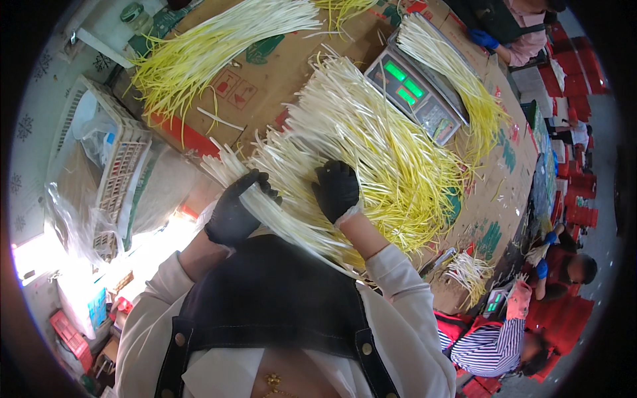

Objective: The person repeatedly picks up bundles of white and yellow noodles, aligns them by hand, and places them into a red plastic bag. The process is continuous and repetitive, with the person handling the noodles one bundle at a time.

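My left hand (236, 211), in a black glove, is closed around a bundle of blanched chives (286, 229) near its white stem ends. The bundle runs down to the right across the front of my apron. My right hand (338, 191), also black-gloved, rests on the large pile of white-and-yellow chives (380, 144). Its fingers point away from me and are partly curled among the stems; whether they grip any is hidden. Beyond the pile stands a digital scale (413, 92) with lit green displays, and another chive bundle (448, 69) lies across its pan.
Flattened cardboard (502, 199) covers the table. More chives (234, 45) lie at the far left, with short trimmings (470, 273) at the right. A plastic crate (117, 164) holding bags stands left. Co-workers with blue gloves (482, 39) and an orange glove (519, 298) are at the right.
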Tool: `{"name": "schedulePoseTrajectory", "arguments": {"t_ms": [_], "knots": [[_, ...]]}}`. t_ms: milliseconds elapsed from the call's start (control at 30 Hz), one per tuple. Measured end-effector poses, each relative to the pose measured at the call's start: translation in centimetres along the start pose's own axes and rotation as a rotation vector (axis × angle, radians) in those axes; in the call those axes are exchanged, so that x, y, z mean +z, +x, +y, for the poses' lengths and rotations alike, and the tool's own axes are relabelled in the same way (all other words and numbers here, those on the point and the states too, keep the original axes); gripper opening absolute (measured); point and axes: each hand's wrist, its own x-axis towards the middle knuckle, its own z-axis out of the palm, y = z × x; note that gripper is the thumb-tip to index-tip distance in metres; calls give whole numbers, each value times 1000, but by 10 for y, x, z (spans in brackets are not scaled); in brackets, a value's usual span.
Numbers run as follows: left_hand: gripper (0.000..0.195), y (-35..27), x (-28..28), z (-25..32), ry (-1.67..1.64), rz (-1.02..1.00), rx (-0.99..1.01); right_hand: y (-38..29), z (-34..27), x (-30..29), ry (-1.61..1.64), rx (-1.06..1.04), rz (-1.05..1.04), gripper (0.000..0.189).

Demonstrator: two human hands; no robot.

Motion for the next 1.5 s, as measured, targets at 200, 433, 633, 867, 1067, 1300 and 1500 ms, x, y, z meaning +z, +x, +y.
{"name": "schedulePoseTrajectory", "arguments": {"t_ms": [200,433,633,867,1067,1300,1500], "knots": [[21,7,6,-3,84,118,19,-8,4,-6,314,173,-61,27],[33,7,-4,-10,660,7,212,-2,3,-14,346,-12,-29,28],[33,17,-20,-8,141,41,24,34,33,9,193,321,-95,24],[31,19,-27,-9,97,11,28,49,44,28,-9,212,-122,20],[31,16,-25,-10,173,46,71,51,67,-5,377,307,246,16],[32,21,-23,-9,82,19,2,46,58,-12,410,218,-121,27],[30,18,-25,-10,121,24,49,51,45,10,157,316,-308,38]]}}
